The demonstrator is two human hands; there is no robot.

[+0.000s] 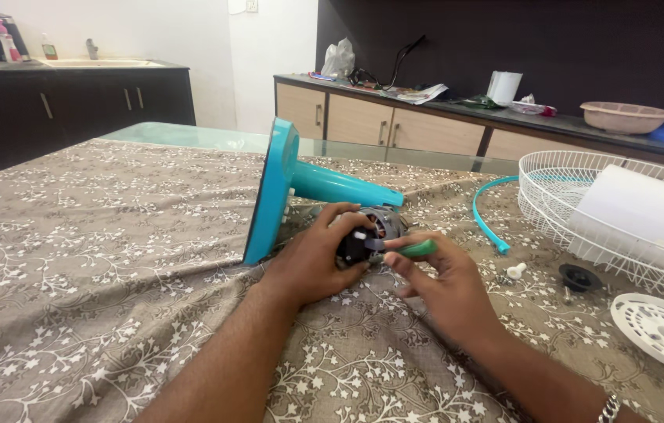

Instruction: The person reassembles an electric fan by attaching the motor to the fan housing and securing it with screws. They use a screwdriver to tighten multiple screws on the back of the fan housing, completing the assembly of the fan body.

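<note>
We're working on a table [73, 258] covered in brown floral cloth, bare to the left and near: left hand [312, 262] curled tight around the grey fan motor [367, 235] at centre, right hand [434, 286] pinching a green-handled screwdriver [410, 250] against it. Teal plastic fan stand [293, 184] lies tipped just behind; right side is crowded with a white wire grille [582, 204], white disc [661, 329] and black knob [580, 277]. Far off, glass table edge, wood cabinets [379, 121], dark counter.

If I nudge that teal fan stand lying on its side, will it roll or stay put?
The teal fan stand probably won't roll far: its flat base stands on edge on the tablecloth and should block the round pole. It may pivot, since the left hand grips the motor at the pole's end. It looks like stiff plastic, likely light.
</note>
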